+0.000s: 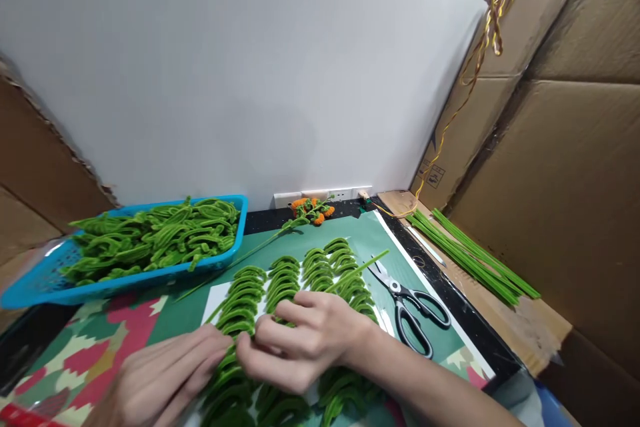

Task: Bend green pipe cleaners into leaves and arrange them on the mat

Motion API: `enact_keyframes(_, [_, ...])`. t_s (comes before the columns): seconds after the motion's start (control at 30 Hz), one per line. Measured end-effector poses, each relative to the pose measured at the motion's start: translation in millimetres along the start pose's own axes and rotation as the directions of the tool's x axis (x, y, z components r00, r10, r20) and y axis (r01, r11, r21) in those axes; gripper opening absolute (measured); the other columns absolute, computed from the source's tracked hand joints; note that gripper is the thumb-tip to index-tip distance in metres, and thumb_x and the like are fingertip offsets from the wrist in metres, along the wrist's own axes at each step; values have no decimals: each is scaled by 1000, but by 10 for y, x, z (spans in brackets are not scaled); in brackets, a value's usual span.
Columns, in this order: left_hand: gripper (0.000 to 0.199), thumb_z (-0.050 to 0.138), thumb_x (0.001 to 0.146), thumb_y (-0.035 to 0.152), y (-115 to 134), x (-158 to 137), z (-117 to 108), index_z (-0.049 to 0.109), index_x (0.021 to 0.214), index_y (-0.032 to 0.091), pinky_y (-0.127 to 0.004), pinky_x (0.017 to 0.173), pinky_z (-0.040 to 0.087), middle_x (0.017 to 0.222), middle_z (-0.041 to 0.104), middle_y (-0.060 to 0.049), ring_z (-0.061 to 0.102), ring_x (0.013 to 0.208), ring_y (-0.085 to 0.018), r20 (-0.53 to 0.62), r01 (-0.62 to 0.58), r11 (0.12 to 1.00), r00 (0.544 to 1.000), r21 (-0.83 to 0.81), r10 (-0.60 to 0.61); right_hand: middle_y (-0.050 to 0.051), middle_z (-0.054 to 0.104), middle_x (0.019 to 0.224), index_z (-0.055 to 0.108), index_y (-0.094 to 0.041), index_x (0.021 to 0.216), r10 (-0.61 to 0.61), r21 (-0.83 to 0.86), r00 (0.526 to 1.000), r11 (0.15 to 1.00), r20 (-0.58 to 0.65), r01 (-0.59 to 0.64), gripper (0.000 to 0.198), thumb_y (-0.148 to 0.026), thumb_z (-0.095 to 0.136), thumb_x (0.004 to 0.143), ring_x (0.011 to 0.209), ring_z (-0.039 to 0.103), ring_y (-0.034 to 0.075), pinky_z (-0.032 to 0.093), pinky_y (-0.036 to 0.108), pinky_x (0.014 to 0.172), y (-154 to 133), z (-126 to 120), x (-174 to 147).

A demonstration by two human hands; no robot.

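My left hand (175,373) is closed in a pinch at the left of rows of curved green pipe-cleaner pieces (247,293). A short end of a green pipe cleaner sticks up from its fingertips. Close beside it, my right hand (305,340) has its fingers curled over the middle of the rows, thumb and forefinger pinched. A straight green pipe-cleaner end (367,263) slants up and right from behind it. The stretch between the hands is mostly hidden by the fingers. The curved pieces lie in several overlapping columns on white paper.
A blue plastic basket (243,233) heaped with bent green pieces stands left. Black-handled scissors (410,307) lie open at right, near straight green stems (475,260) and a white pen (425,245). An orange flower stem (315,209) lies at the back. Cardboard (565,167) walls the right side.
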State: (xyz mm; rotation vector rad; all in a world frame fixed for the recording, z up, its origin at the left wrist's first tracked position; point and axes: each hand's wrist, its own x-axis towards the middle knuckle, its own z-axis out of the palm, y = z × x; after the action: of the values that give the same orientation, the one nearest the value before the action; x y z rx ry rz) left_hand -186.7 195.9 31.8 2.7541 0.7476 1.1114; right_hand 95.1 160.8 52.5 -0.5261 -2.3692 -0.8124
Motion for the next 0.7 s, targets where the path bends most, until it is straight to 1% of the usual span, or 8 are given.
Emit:
enact_keyframes(0.1, [47, 60, 87, 11, 44, 89, -65, 79, 119, 41, -27, 74, 68, 97, 85, 5, 82, 79, -23, 46, -91, 996, 995, -8, 91, -3, 68, 83, 73, -21, 114, 58, -49, 996, 997, -68, -61, 14, -19, 67, 102, 62, 52, 9, 39, 26, 51, 42, 61, -79])
enact_keyframes(0.23, [27, 61, 94, 10, 125, 125, -95, 76, 106, 29, -22, 78, 63, 96, 84, 1, 81, 80, -19, 59, 9, 999, 998, 40, -11, -1, 72, 80, 73, -17, 114, 281, -31, 950, 957, -135, -288, 17, -29, 67, 105, 66, 58, 13, 43, 29, 54, 162, -5, -284])
enact_keyframes(0.3, [19, 59, 98, 14, 161, 120, -72, 74, 101, 25, -23, 77, 60, 91, 81, -1, 78, 80, -19, 10, 104, 994, 995, 13, -104, 3, 74, 83, 74, -16, 109, 421, 44, 903, 907, -85, -419, 21, -33, 62, 108, 69, 61, 15, 45, 30, 59, 250, -101, -396])
enact_keyframes(0.37, [15, 58, 102, 19, 187, 119, -46, 72, 99, 23, -22, 74, 57, 89, 78, -1, 75, 78, -17, 5, 220, 975, 976, -30, -220, 3, 71, 80, 75, -18, 94, 584, 177, 809, 804, -61, -567, 22, -30, 61, 108, 68, 61, 14, 43, 29, 60, 341, -218, -479])
enact_keyframes(0.43, [13, 60, 103, 25, 202, 128, -32, 72, 101, 22, -21, 71, 55, 90, 78, 0, 74, 76, -15, 36, 299, 954, 954, -39, -297, 0, 66, 72, 73, -19, 82, 726, 425, 685, 603, 57, -675, 27, -30, 64, 105, 63, 57, 12, 39, 27, 58, 414, -334, -514])
enact_keyframes(0.5, [13, 62, 103, 29, 213, 140, -30, 73, 106, 22, -19, 73, 56, 97, 80, -1, 75, 79, -15, 62, 331, 943, 942, -31, -329, -3, 58, 63, 71, -19, 73, 715, 634, 603, 290, 354, -716, 34, -36, 69, 102, 57, 49, 11, 33, 26, 53, 457, -426, -507])
enact_keyframes(0.6, [20, 63, 103, 33, 251, 163, -42, 76, 110, 21, -19, 80, 58, 107, 82, -4, 77, 92, -18, 69, 370, 927, 928, -64, -366, -1, 63, 70, 77, -19, 76, 504, 780, 633, -145, 587, -608, 35, -45, 73, 99, 62, 52, 12, 39, 25, 56, 453, -474, -447])
enact_keyframes(0.7, [27, 61, 104, 40, 345, 201, -65, 79, 107, 20, -21, 79, 59, 102, 81, -5, 77, 94, -21, 133, 477, 862, 878, -171, -460, 8, 74, 119, 85, -23, 91, 532, 865, 682, -333, 502, -376, 26, -45, 73, 99, 107, 68, 21, 54, 37, 94, 377, -426, -350])
